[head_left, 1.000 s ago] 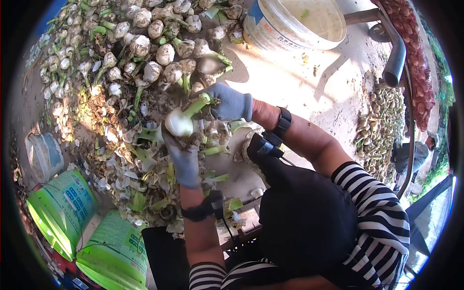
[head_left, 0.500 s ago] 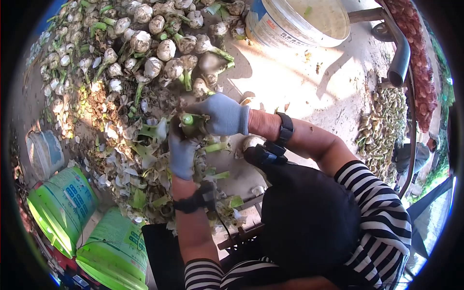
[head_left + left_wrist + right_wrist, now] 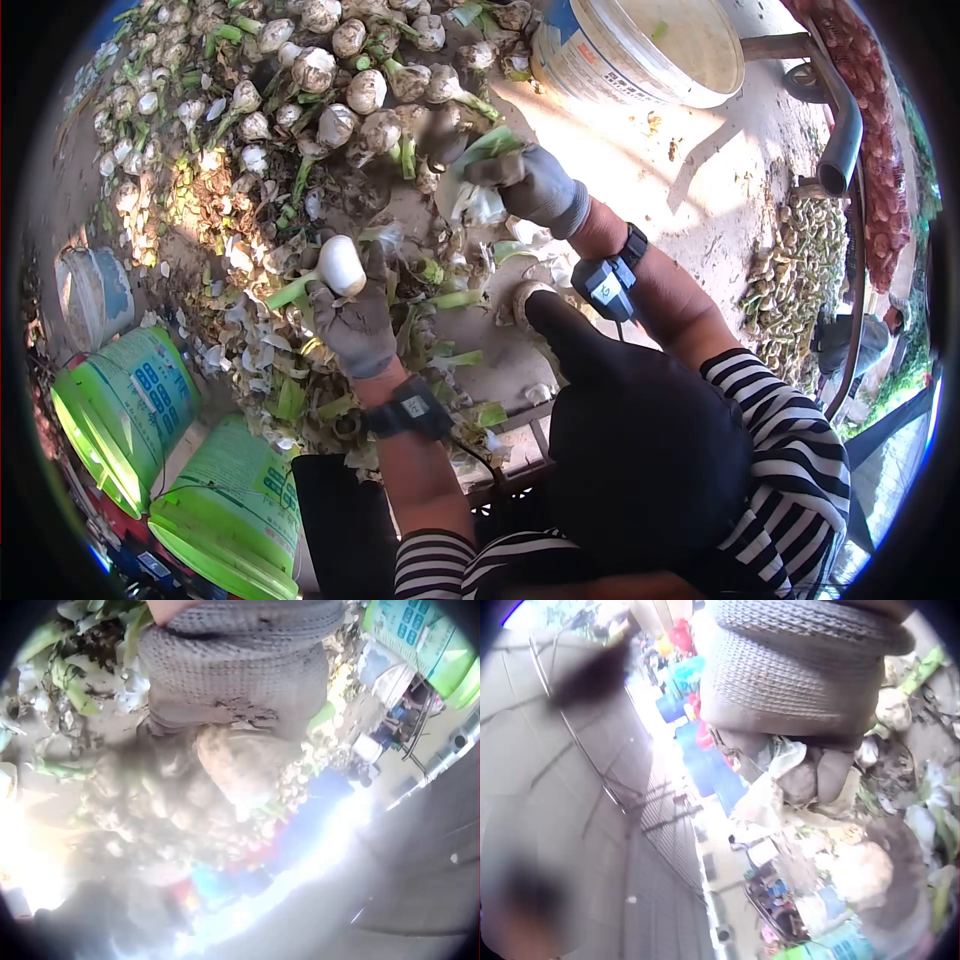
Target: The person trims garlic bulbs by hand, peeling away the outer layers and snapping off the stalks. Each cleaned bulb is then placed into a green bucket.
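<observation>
My gloved left hand (image 3: 355, 325) grips a smooth white garlic bulb (image 3: 342, 265), its short green stem (image 3: 292, 291) pointing to the left. Fingers curl round the underside of the bulb. To the upper right, my gloved right hand (image 3: 542, 188) pinches a strip of peeled garlic husk (image 3: 476, 204) with a green leafy end. In the right wrist view the pale husk (image 3: 761, 806) hangs from the fingers, and the bulb (image 3: 864, 874) shows beyond it. The left wrist view shows the glove's back (image 3: 240, 690) and a blurred part of the bulb (image 3: 236, 761).
Many soil-stained garlic bulbs (image 3: 335, 125) with cut stems lie heaped at the upper left. Loose husks (image 3: 260, 350) cover the ground below. A white bucket (image 3: 640, 70) stands at the top, green buckets (image 3: 140, 400) at lower left. A grey metal pipe (image 3: 842, 140) juts in at right.
Both hands were together on the bulb; now they are apart. The right hand has pulled husk away to the upper right, while the left has turned the bulb, now whiter, with its stem leftward.
</observation>
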### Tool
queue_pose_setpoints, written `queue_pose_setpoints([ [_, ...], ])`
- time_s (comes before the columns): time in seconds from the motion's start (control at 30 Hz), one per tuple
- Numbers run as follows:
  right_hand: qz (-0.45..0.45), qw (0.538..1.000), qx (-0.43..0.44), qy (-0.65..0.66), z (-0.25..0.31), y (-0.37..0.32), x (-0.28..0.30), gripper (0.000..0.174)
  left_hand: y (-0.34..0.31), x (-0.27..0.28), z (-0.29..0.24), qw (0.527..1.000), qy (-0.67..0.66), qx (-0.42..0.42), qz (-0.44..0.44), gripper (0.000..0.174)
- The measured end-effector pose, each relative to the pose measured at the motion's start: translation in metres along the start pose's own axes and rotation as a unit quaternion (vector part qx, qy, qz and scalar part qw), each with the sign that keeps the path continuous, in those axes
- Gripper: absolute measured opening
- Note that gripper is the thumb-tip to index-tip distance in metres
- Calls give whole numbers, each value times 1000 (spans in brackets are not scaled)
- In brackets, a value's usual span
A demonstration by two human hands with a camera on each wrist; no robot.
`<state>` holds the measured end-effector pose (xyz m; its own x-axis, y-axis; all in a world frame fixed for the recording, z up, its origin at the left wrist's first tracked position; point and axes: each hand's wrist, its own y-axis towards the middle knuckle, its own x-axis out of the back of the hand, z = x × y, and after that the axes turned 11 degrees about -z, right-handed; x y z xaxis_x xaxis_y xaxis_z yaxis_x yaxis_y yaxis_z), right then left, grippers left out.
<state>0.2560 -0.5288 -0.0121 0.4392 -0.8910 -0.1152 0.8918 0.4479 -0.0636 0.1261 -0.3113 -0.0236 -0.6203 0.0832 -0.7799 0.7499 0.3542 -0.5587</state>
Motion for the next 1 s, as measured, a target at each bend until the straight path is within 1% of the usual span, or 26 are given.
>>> queue_pose_setpoints([
  [0.03,68,997,-37,27,-13,7,3,31,-1,-1,0,997,74,-15,31,41],
  [0.07,88,993,-6,81,-16,3,-16,23,-3,-2,0,987,150,-25,62,42],
  [0.1,163,963,-130,-171,-14,5,-17,29,-7,-4,0,969,225,-32,92,43],
  [0.13,147,953,-61,-256,0,4,-28,32,-15,-12,0,961,266,-33,75,42],
  [0.17,134,932,9,-337,12,3,-39,35,-12,-7,1,961,265,-33,75,42],
  [0.2,134,932,8,-336,22,7,-45,35,-6,0,0,959,265,-9,98,41],
  [0.23,175,911,-3,-374,30,11,-52,37,-3,-3,-1,956,267,14,122,41],
  [0.27,216,886,-15,-411,33,13,-56,39,-10,-10,3,935,338,-42,101,41],
  [0.3,215,886,-16,-410,29,14,-58,39,-11,-8,2,934,339,-41,101,41],
  [0.37,240,919,-70,-305,17,18,-54,37,-13,-3,-3,956,268,-17,115,40],
  [0.4,272,932,-97,-219,12,19,-52,34,-7,5,-8,953,290,-1,85,39],
  [0.43,271,932,-98,-219,1,18,-49,34,-8,3,-7,953,290,1,85,39],
  [0.5,225,966,-9,-123,-30,14,-39,32,-11,-5,-5,970,221,8,97,38],
  [0.53,200,956,-42,-209,-46,14,-30,34,-8,-5,-4,971,203,-1,127,38],
  [0.57,200,957,-40,-208,-61,16,-20,34,-9,-8,-5,971,204,-2,128,38],
  [0.63,233,920,52,-310,-73,19,-5,31,-14,-17,-6,974,217,-28,59,39],
  [0.67,165,953,-8,-255,-74,14,-3,27,-15,-18,-6,965,248,-53,75,45],
  [0.7,164,953,-8,-256,-74,13,-2,27,-15,-17,-6,965,247,-52,75,45],
  [0.77,141,915,-6,-377,-77,15,1,25,-13,-13,-7,950,290,-69,94,50],
  [0.8,100,911,23,-400,-83,17,2,27,-13,-12,-6,950,291,-68,95,50],
  [0.83,100,911,23,-400,-81,17,1,27,-14,-13,-5,960,252,-66,98,49],
  [0.87,58,920,10,-388,-79,16,0,22,-14,-13,-4,970,213,-64,101,49],
  [0.9,16,927,-3,-375,-77,15,-1,19,-13,-13,-5,970,213,-64,101,49],
  [0.93,16,927,-2,-375,-77,16,-1,19,-11,-13,-6,982,147,-29,114,43],
  [0.97,-28,917,-46,-395,-77,17,-1,21,-10,-13,-8,989,80,6,127,38],
  [1.0,-72,904,-90,-412,-78,18,-1,26,-11,-14,-9,997,27,22,75,29],
])
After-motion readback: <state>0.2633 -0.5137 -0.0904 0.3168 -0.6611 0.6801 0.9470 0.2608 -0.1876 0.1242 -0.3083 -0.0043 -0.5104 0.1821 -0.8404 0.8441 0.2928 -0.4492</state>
